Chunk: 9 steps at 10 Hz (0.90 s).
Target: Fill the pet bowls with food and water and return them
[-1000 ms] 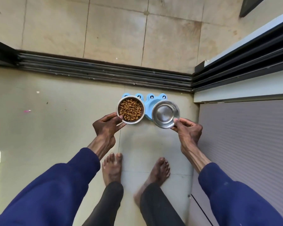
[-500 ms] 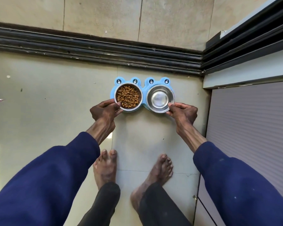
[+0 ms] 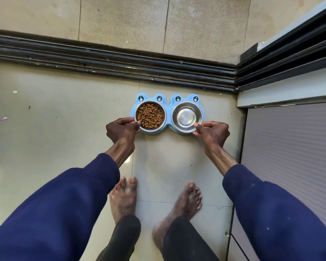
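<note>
Blue frog-shaped plastic feeder stand (image 3: 168, 108), on floor. Holds steel bowl of brown kibble (image 3: 150, 115), left hand (image 3: 121, 129) pinching rim; also shiny steel bowl (image 3: 186, 116), water indiscernible, right hand (image 3: 213, 132) pinching rim. Step: returning. Next: release both.

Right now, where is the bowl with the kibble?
In the head view, the kibble bowl sits in the left well of the blue stand, beside the steel bowl; the left hand grips its near rim.

1 wide-angle head camera looks almost straight down at the nearby floor (image 3: 55, 140), feet (image 3: 123, 200) at the lower edge.
</note>
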Tool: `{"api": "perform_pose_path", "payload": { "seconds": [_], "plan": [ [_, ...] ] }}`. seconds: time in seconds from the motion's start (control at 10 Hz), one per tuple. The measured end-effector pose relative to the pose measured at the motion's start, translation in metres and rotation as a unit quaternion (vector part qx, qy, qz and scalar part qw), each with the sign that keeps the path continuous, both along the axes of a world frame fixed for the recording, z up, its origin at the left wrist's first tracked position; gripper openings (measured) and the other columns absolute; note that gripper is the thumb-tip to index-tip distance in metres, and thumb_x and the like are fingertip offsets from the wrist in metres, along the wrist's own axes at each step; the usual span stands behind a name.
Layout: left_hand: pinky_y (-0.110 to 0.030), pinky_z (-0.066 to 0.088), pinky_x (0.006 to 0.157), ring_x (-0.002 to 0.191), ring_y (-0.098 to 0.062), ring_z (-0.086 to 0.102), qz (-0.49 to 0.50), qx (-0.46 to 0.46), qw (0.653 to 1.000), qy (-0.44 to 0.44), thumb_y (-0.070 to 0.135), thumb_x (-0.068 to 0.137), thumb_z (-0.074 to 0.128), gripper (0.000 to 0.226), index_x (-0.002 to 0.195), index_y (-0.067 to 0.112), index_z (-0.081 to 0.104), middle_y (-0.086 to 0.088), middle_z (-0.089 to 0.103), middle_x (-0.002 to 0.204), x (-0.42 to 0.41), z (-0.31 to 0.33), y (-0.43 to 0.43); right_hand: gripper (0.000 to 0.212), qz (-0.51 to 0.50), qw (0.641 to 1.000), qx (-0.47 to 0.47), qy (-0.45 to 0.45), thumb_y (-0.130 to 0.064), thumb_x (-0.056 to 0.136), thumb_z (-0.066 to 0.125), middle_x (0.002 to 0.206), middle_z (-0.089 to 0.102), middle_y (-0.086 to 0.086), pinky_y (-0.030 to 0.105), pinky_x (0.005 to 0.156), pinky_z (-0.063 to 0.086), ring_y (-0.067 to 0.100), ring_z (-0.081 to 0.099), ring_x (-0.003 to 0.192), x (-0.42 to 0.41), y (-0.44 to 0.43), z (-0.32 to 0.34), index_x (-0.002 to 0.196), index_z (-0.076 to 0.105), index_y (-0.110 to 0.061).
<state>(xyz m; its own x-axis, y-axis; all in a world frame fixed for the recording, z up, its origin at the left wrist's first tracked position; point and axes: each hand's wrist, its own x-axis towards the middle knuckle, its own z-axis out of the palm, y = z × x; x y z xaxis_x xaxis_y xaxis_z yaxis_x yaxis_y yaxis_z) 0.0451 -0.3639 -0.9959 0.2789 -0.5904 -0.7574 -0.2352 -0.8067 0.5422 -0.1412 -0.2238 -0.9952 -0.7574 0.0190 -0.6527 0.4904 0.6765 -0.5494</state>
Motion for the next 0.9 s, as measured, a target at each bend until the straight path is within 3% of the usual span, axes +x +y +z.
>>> {"api": "perform_pose_path", "payload": {
  "seconds": [0.2,0.4,0.6,0.7,0.9],
  "plan": [
    [-0.039,0.065,0.066,0.072,-0.032,0.077,-0.042,-0.002,0.999,-0.022,-0.008,0.062,0.09,0.025,0.079,-0.003,0.072,-0.023,0.074,0.083,0.0,-0.001,-0.005,0.025,0.038,0.998,0.029,0.031,-0.005,0.072,0.09,0.078,0.073,0.016,0.029,0.052,0.061,0.02,0.073,0.052,0.003,-0.003,0.0,0.084,0.071,0.005],
    [-0.039,0.065,0.068,0.074,-0.032,0.076,-0.058,-0.006,0.998,-0.019,-0.006,0.064,0.089,0.023,0.08,-0.002,0.074,-0.022,0.075,0.084,0.006,0.0,-0.005,0.022,0.057,0.997,0.032,0.036,-0.011,0.075,0.088,0.07,0.074,0.011,0.037,0.062,0.065,0.017,0.073,0.053,0.004,0.001,0.003,0.085,0.074,0.002],
    [-0.041,0.065,0.072,0.076,-0.036,0.077,-0.04,0.0,0.999,-0.004,-0.009,0.064,0.085,0.021,0.08,0.0,0.076,-0.022,0.076,0.085,0.01,0.006,-0.006,0.008,0.044,0.999,0.006,0.026,0.001,0.078,0.083,0.068,0.074,0.012,0.038,0.066,0.065,0.022,0.075,0.058,0.004,0.005,0.009,0.076,0.075,0.0],
    [-0.038,0.065,0.073,0.078,-0.034,0.077,-0.022,0.008,0.999,0.024,-0.008,0.069,0.085,0.02,0.086,-0.004,0.075,-0.024,0.076,0.09,0.012,0.016,-0.002,0.007,0.036,0.999,-0.013,0.011,0.005,0.079,0.081,0.078,0.075,0.017,0.038,0.068,0.065,0.023,0.076,0.061,0.007,0.005,0.015,0.081,0.075,0.002],
    [-0.028,0.063,0.076,0.087,-0.033,0.072,-0.017,0.005,0.993,0.118,-0.01,0.081,0.075,0.019,0.099,-0.009,0.073,-0.026,0.073,0.099,0.026,0.063,0.006,0.026,0.057,0.996,-0.073,0.004,-0.005,0.079,0.083,0.081,0.077,0.014,0.041,0.072,0.065,0.023,0.077,0.069,0.027,0.009,0.051,0.102,0.074,0.005]
  ]
}}
